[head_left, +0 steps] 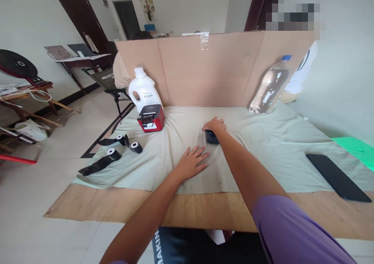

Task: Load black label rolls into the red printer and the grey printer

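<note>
My left hand (pixel 193 162) lies flat on the pale cloth (pixel 175 139), its fingers spread and nothing in them. Farther forward, my right hand (pixel 215 126) is closed over the far part of a small black box-shaped device (pixel 212 137). The device rests on the cloth, and my hand hides much of it, so its exact kind does not show. Left of my hands stands a red and black box-shaped device (pixel 151 118), perhaps a small label printer. Nearby lie black rolls with white cores (pixel 113 154), some with loose strips trailing.
A white jug (pixel 145 88) stands behind the red device. A clear bottle with a blue cap (pixel 270 85) leans against the cardboard screen (pixel 204 73) at the back. Toward the right edge lies a flat black slab (pixel 337 176). Beyond the screen, people are partly visible.
</note>
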`<state>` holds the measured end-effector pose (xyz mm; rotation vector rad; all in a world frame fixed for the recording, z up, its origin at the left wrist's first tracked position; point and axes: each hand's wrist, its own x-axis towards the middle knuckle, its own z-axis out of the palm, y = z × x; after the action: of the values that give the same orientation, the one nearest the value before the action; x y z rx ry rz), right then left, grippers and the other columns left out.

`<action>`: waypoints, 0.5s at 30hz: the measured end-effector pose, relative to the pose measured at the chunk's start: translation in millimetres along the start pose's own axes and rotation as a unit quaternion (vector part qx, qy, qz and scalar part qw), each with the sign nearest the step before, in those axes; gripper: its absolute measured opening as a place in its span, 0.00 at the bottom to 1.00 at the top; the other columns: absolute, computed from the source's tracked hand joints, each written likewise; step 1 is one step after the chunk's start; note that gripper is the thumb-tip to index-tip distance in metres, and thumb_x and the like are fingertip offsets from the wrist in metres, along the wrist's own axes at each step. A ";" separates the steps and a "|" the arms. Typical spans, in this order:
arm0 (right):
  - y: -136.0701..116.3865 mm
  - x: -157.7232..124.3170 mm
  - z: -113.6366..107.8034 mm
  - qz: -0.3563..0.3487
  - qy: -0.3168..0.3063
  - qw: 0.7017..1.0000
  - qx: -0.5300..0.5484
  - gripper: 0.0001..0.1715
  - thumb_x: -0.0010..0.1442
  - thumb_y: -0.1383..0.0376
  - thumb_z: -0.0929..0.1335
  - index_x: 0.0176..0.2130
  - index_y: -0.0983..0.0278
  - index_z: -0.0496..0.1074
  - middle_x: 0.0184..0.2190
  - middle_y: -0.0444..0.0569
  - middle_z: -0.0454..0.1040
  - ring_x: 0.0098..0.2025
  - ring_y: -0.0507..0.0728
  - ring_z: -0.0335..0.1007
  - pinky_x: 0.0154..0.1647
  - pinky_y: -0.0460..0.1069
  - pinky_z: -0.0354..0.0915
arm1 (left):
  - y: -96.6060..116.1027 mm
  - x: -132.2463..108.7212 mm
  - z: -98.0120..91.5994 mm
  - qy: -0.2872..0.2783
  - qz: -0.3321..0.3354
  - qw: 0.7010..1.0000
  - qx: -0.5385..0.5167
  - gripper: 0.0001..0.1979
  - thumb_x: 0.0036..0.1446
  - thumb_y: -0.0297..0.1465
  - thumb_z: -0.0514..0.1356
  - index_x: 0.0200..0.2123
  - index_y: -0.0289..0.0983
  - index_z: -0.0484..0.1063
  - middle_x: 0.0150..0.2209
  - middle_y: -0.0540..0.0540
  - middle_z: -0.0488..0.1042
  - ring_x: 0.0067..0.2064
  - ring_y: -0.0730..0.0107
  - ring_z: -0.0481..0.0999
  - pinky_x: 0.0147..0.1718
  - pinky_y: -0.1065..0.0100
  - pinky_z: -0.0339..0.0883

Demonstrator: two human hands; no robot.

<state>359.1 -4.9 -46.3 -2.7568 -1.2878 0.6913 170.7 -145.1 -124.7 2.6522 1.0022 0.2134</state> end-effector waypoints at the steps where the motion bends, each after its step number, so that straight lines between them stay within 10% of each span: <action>1: -1.6 -0.7 -0.8 0.002 0.000 1.000 -0.002 0.74 0.43 0.55 0.77 0.73 0.64 0.35 0.64 0.74 0.48 0.63 0.79 0.57 0.52 0.67 0.64 | 0.4 0.1 -0.5 -0.002 -0.001 1.000 0.000 0.28 0.69 0.49 0.45 0.70 0.54 0.54 0.74 0.54 0.46 0.74 0.56 0.43 0.70 0.44 0.34; 9: -0.5 0.4 -14.7 -0.019 -0.031 0.999 0.010 0.79 0.42 0.53 0.78 0.73 0.64 0.30 0.65 0.77 0.50 0.60 0.79 0.62 0.49 0.68 0.67 | 2.3 -2.3 -7.1 -0.009 0.000 1.000 0.003 0.27 0.70 0.48 0.45 0.69 0.53 0.55 0.73 0.52 0.47 0.74 0.56 0.44 0.70 0.43 0.37; 15: 75.1 6.5 -13.8 -0.151 0.052 0.974 0.164 0.57 0.60 0.40 0.64 0.73 0.67 0.42 0.66 0.65 0.61 0.63 0.70 0.63 0.59 0.59 0.64 | 1.8 -7.0 -11.2 -0.013 0.002 1.000 -0.005 0.27 0.69 0.47 0.47 0.69 0.51 0.56 0.73 0.51 0.48 0.74 0.56 0.44 0.70 0.45 0.38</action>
<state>422.7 -47.4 -51.4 -2.2464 -1.3850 0.6551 163.9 -148.6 -113.8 2.6414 0.9866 0.1844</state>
